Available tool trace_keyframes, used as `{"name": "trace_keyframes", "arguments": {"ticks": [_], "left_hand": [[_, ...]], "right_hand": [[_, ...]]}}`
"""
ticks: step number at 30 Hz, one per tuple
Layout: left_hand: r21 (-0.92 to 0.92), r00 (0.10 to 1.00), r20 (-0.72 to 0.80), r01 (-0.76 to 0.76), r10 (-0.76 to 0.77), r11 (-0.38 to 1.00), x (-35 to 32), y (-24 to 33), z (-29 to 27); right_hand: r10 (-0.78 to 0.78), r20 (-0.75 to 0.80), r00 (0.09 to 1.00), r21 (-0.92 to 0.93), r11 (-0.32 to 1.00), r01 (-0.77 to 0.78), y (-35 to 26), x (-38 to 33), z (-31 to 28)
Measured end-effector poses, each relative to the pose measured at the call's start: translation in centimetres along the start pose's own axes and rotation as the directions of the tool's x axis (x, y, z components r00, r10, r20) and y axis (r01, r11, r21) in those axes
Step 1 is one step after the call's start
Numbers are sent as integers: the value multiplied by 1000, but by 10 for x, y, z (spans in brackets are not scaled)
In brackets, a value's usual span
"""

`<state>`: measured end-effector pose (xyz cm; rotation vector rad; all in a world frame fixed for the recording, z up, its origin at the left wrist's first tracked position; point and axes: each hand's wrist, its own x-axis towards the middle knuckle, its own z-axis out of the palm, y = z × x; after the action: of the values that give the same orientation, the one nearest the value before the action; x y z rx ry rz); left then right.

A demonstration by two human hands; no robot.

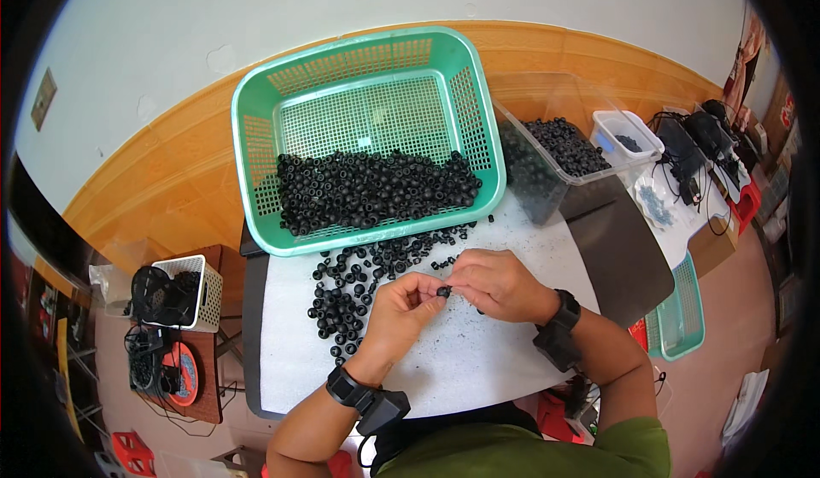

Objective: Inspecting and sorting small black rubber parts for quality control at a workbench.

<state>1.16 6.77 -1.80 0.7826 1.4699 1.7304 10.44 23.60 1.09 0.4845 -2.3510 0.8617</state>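
Plainly, left grip (403, 314) clamped on a round black piece (443, 292), right grip (502, 285) pinched together beside it.

there are two green baskets (363, 111), two black wristbands (343, 386) and black pieces (376, 189) past counting.

Hands (400, 309): meeting at a black piece (443, 291), centre
Green basket (366, 111): heaped with black parts (376, 189), upper centre
Desk (512, 358): loose pieces (340, 307), centre left
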Motion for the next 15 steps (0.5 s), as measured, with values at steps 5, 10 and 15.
{"name": "trace_keyframes", "arguments": {"ticks": [5,10,15], "left_hand": [[-111,1000,-1,-11,11,994,-1,5,2],[-147,1000,18,-10,13,989,-1,3,2],[-188,999,42,11,-3,982,-1,0,0]], "right_hand": [[30,-44,999,23,999,-29,0,0,-3],[-14,-19,1000,-33,999,13,-1,0,1],[-42,-27,999,-50,998,40,-4,-1,2]]}}
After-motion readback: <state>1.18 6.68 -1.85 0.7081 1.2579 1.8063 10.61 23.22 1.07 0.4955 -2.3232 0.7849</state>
